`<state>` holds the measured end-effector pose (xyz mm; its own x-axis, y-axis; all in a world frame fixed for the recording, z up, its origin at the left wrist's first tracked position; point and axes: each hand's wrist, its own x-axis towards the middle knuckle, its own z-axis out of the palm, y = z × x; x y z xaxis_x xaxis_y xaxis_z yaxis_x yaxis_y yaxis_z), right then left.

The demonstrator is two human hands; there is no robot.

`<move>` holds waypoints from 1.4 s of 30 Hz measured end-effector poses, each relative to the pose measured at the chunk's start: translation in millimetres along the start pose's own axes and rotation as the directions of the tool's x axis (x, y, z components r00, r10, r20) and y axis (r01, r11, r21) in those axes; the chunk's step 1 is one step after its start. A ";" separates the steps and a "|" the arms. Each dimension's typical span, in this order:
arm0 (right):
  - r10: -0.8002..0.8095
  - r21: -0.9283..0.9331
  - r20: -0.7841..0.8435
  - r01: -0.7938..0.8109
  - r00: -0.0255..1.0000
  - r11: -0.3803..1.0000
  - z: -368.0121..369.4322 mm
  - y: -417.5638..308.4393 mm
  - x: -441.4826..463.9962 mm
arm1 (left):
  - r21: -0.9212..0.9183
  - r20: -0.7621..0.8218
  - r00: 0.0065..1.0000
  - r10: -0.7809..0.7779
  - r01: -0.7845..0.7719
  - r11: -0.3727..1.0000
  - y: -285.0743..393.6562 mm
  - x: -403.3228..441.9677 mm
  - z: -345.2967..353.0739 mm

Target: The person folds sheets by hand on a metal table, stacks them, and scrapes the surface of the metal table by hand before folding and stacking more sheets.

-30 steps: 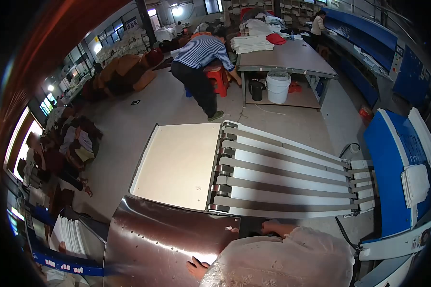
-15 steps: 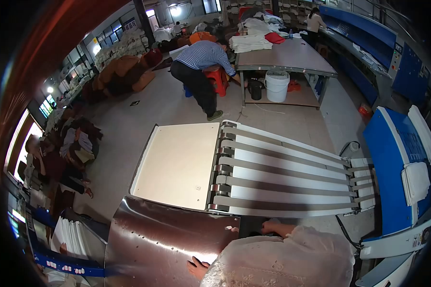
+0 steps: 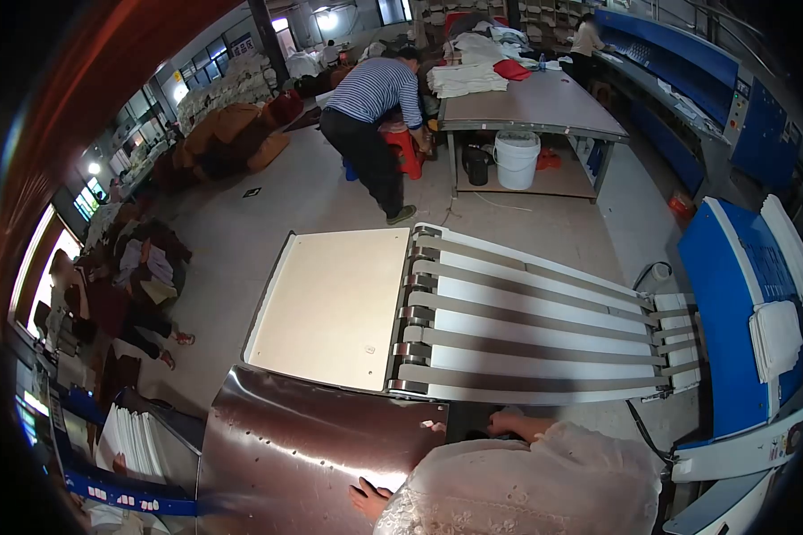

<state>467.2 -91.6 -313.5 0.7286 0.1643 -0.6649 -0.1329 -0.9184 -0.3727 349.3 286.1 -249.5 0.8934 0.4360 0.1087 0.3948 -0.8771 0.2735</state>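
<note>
My left hand [image 3: 368, 499] rests on a shiny brown metal sheet [image 3: 303, 455], its fingers spread and nothing in them. Near the sheet's right edge, my right hand [image 3: 513, 423] lies by a dark gap, just below the white belt conveyor [image 3: 544, 308]. Its fingers are partly hidden, so their grip does not show. A pale lace sleeve and top [image 3: 526, 486] cover much of the lower middle. Beyond the metal sheet lies a flat cream board [image 3: 330, 303], joined to the conveyor by a row of rollers [image 3: 412, 316].
A blue machine [image 3: 732, 294] stands at the right end of the conveyor. Ahead, a table [image 3: 531, 111] carries stacked white cloth, with a white bucket [image 3: 516, 160] beneath it. A person in a striped shirt [image 3: 375, 89] bends by a red stool [image 3: 406, 152]. Another person [image 3: 107, 308] is at left.
The striped-shirt person has risen a little and drawn an arm back from under the table. The person at left has shifted their legs. My hands stay in place.
</note>
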 end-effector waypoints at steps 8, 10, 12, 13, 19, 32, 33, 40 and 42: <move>0.041 -0.021 0.010 -0.041 0.999 0.999 -20.3 -16.4 -18.3 | 0.022 0.006 1.000 0.014 -0.014 1.000 -1.2 -0.9 1.0; 0.036 -0.003 0.003 -0.036 0.999 0.999 -9.2 -8.8 -6.4 | 0.018 0.004 1.000 0.016 -0.016 1.000 -2.3 -0.6 1.9; 0.003 0.002 0.007 -0.003 1.000 1.000 -6.5 -4.3 -3.3 | 0.019 -0.006 1.000 0.023 -0.023 1.000 -4.3 -0.5 4.4; -0.014 0.005 0.009 0.014 1.000 1.000 -5.7 -2.7 -2.4 | 0.022 -0.014 0.999 0.029 -0.029 0.999 -5.9 -0.5 6.6; -0.027 0.028 -0.042 0.028 0.999 0.999 10.8 7.5 13.1 | 0.043 -0.045 0.998 0.049 -0.047 0.998 -10.1 -1.3 13.3; -0.026 -0.013 0.016 0.026 1.000 1.000 -12.8 -7.0 -7.4 | 0.055 -0.100 0.993 0.068 -0.063 0.996 -12.2 -2.6 18.7; -0.023 -0.026 0.020 0.024 1.000 0.999 -12.6 -7.7 -6.7 | 0.057 -0.104 0.992 0.067 -0.062 0.996 -13.1 -2.9 20.5; 0.000 0.013 0.045 0.000 0.999 1.000 -18.4 -10.6 -13.1 | 0.040 -0.092 0.994 0.061 -0.058 0.998 -13.7 -2.2 20.3; 0.013 -0.019 0.056 -0.012 0.998 1.000 -30.1 -17.7 -25.3 | 0.030 -0.087 0.995 0.054 -0.052 0.998 -12.5 -2.0 18.6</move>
<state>471.4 -90.4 -270.7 0.6882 0.1725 -0.7047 -0.1285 -0.9270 -0.3524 346.6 292.4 -270.9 0.8914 0.4039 0.2056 0.3545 -0.9040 0.2388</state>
